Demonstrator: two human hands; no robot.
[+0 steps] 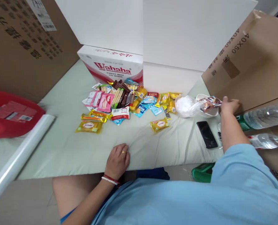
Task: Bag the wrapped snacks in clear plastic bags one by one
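Observation:
My right hand [230,105] reaches to the far right and is closed on the end of a brown and white snack packet [208,103]. This packet lies over a white bowl [214,113], beside a bunched clear plastic bag [185,105]. My left hand [117,158] rests near the table's front edge, fingers curled together, with nothing visible in it. Beyond it spreads a pile of wrapped snacks, among them a pink packet [105,102], dark brown sticks [123,97] and a red and white packet [120,113]. Two yellow packets, a left one [88,126] and a right one [160,125], lie nearer me.
A black phone [207,134] lies below the bowl. Plastic bottles [265,117] are at the right beside a cardboard box [254,59]. A Wahaha box [115,67] stands behind the snacks. At the left are a red container [9,114] and a white roll [23,153].

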